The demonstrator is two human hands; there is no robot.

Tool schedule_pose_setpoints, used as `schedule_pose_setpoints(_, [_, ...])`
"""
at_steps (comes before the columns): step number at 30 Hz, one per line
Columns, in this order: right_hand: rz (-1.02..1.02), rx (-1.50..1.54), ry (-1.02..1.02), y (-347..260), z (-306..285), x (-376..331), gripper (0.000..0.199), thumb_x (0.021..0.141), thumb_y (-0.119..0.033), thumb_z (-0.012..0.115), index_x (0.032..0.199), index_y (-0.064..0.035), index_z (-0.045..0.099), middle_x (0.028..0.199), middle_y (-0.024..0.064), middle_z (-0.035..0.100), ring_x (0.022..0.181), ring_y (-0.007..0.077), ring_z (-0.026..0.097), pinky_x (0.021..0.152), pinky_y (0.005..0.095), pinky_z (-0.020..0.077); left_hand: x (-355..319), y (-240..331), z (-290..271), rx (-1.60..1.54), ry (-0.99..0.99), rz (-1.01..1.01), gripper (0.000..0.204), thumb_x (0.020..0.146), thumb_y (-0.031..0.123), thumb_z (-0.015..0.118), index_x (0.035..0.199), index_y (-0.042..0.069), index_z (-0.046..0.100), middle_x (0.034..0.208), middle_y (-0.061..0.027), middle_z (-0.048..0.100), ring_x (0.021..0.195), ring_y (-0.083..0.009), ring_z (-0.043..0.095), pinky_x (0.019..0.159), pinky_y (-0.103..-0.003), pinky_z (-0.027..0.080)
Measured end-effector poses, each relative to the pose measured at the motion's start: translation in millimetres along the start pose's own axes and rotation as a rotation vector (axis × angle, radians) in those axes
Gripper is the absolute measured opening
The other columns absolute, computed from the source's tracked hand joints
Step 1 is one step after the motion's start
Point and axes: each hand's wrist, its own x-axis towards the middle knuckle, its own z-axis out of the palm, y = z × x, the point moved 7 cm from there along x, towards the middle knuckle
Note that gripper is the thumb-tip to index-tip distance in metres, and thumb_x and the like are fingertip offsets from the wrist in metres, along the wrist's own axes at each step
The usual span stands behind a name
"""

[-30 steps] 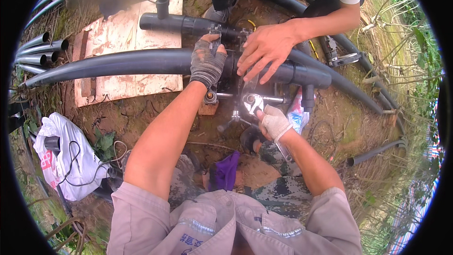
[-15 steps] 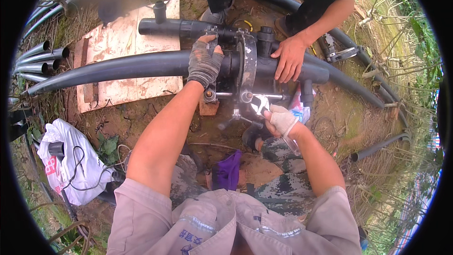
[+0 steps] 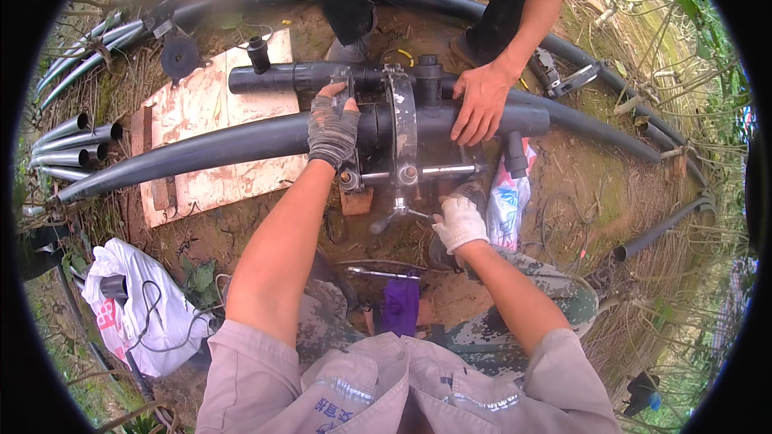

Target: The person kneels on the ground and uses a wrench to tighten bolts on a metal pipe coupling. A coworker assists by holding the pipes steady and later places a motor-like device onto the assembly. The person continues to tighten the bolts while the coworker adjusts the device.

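My left hand (image 3: 332,130), in a grey fingerless glove, lies over the thick black pipe (image 3: 241,135), its fingers closed round the left part of the metal pipe clamp (image 3: 404,124). The clamp's ring goes round the black pipe fitting (image 3: 482,122). Below the ring hangs a T-shaped clamp handle (image 3: 400,213). My right hand (image 3: 460,223), in a pale glove, is just right of this handle with no tool in it, fingers partly spread. A silver wrench (image 3: 384,272) lies by the purple cloth (image 3: 400,305) between my legs. Another person's hand (image 3: 482,104) rests on the fitting.
A stained board (image 3: 217,169) lies under the pipe at left. Several cut pipes (image 3: 72,141) lie beyond it. White plastic bags stand at lower left (image 3: 153,313) and right of the clamp (image 3: 508,205). A loose metal clamp (image 3: 567,79) lies at upper right.
My right hand has let go of the wrench, which now lies on the ground by the purple cloth. That hand is now beside the T-handle. My left hand keeps its hold.
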Motion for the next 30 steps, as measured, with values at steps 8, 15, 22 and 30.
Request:
schedule_pose_setpoints(8, [0.14,0.123,-0.47,12.2,42.7,16.6,0.044,0.098,-0.042,0.06,0.111,-0.0006,0.067,0.105,0.0273,0.071,0.105,0.0423,0.067,0.09,0.0508,0.0513,2.1,9.4,2.1,-0.043,-0.021,-0.038,0.038,0.09,0.018,0.068,0.126,0.009,0.06,0.118,-0.0195,0.066,0.11,-0.0358,0.064,0.1,-0.043,0.048])
schedule_pose_setpoints(15, [0.024,0.249,-0.477,-85.0,10.3,9.9,0.045,0.1,-0.043,0.055,0.113,-0.0001,0.061,0.104,0.0279,0.071,0.102,0.0452,0.067,0.089,0.0529,0.0511,-0.1,3.0,-5.0,0.065,0.016,0.028,0.035,0.096,0.02,0.064,0.129,0.009,0.059,0.111,-0.0158,0.069,0.099,-0.0255,0.065,0.093,-0.037,0.051])
schedule_pose_setpoints(22, [0.106,0.402,-0.478,-91.3,103.2,21.2,0.035,0.098,-0.034,0.055,0.108,-0.0013,0.065,0.106,0.0258,0.07,0.102,0.045,0.067,0.087,0.0514,0.0525,-0.5,8.9,-3.9,-0.011,-0.013,-0.033,0.035,0.094,0.018,0.065,0.127,0.008,0.061,0.115,-0.0156,0.067,0.105,-0.0272,0.064,0.097,-0.038,0.048])
schedule_pose_setpoints(30, [0.279,0.147,-0.64,-13.4,143.3,17.0,0.032,0.099,-0.027,0.056,0.124,-0.0107,0.066,0.123,0.0183,0.07,0.114,0.0355,0.068,0.093,0.0477,0.0558,-4.6,2.5,-8.5,-0.006,-0.001,0.016,0.036,0.095,0.019,0.064,0.129,0.007,0.061,0.114,-0.014,0.067,0.105,-0.0255,0.063,0.099,-0.038,0.047])
